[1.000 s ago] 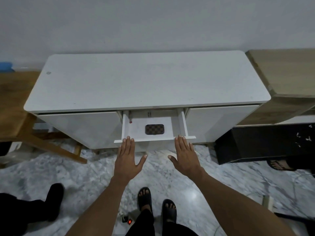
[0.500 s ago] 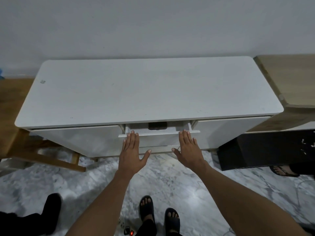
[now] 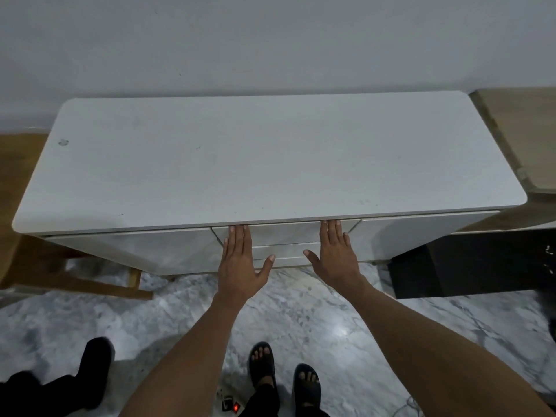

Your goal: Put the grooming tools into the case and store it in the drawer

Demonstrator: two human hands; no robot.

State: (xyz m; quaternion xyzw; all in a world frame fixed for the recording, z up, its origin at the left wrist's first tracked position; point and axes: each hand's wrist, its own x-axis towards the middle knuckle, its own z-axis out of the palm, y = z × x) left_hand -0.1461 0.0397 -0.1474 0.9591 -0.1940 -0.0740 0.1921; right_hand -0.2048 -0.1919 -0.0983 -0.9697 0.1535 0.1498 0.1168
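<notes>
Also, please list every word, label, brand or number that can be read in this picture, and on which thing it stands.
None can be read.
White cabinet top: only a small grey mark near its left corner, too blurred to read.
Drawer front: plain, no text.

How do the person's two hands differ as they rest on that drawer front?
The left hand lies on the drawer front near its left edge, thumb pointing right; the right hand lies near its right edge, thumb pointing left. The left hand's fingers lie close together; the right hand's are slightly more spread. Both lie flat, fingers straight, fingertips just under the cabinet top.
</notes>
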